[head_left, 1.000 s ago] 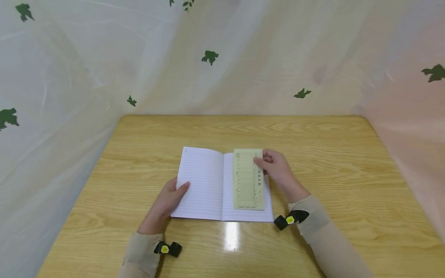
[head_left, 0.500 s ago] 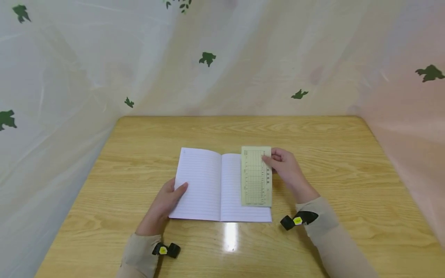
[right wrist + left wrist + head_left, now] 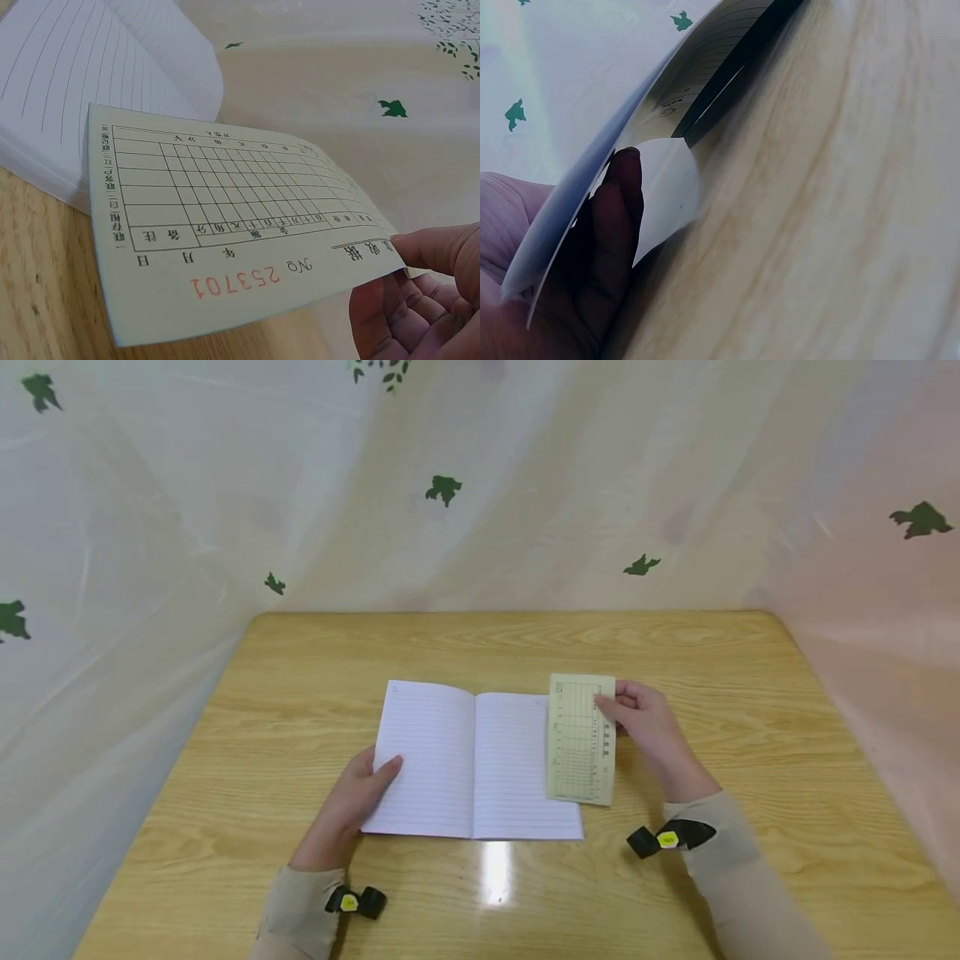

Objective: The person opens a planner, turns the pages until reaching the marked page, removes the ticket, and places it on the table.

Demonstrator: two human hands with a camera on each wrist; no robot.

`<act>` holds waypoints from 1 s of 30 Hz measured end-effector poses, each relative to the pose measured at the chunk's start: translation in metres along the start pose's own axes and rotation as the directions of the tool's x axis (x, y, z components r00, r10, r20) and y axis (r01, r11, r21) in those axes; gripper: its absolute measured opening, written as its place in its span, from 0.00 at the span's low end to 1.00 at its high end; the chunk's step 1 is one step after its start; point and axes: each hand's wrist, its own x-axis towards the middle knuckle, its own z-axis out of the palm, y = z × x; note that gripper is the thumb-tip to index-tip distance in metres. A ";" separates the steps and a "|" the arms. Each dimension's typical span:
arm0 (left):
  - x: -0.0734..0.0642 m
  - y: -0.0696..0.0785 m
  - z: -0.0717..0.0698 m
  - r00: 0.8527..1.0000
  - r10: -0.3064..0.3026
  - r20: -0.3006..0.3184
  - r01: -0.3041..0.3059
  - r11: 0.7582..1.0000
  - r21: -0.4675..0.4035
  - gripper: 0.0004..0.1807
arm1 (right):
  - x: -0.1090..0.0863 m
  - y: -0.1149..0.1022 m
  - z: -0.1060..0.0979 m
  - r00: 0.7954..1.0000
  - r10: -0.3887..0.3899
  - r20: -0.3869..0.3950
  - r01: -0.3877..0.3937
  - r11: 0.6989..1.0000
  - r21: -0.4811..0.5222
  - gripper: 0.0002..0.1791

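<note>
An open notebook [image 3: 427, 760] with ruled white pages lies on the wooden table. My left hand [image 3: 367, 789] grips its left side, thumb on the page; the left wrist view shows the fingers [image 3: 615, 232] tucked beneath the pages. My right hand [image 3: 648, 727] pinches a pale yellow receipt pad [image 3: 581, 739] by its upper right edge, thumb on top. The pad overlaps the notebook's right page edge in the head view. Up close, the receipt pad [image 3: 217, 225] shows a printed grid and a red number, with the other right fingers curled below it.
The wooden table [image 3: 720, 685] extends around the notebook on all sides. Behind and beside it hangs a pale curtain [image 3: 525, 510] with green leaf and bird shapes. A black strap with a small camera sits on each wrist.
My right hand has carried the receipt pad to the right, off most of the notebook's right page, uncovering its lines. My left hand keeps its grip on the notebook.
</note>
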 end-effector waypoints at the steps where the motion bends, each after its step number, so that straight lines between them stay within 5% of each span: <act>1: 0.000 0.000 0.000 1.000 0.000 0.000 0.000 1.000 0.000 0.24 | -0.001 0.000 -0.002 1.000 0.000 -0.003 0.001 1.000 0.003 0.20; 30: 0.000 0.001 -0.001 1.000 -0.023 0.017 0.022 1.000 0.008 0.27 | -0.009 0.025 -0.051 0.997 0.068 -0.036 -0.073 0.980 -0.186 0.23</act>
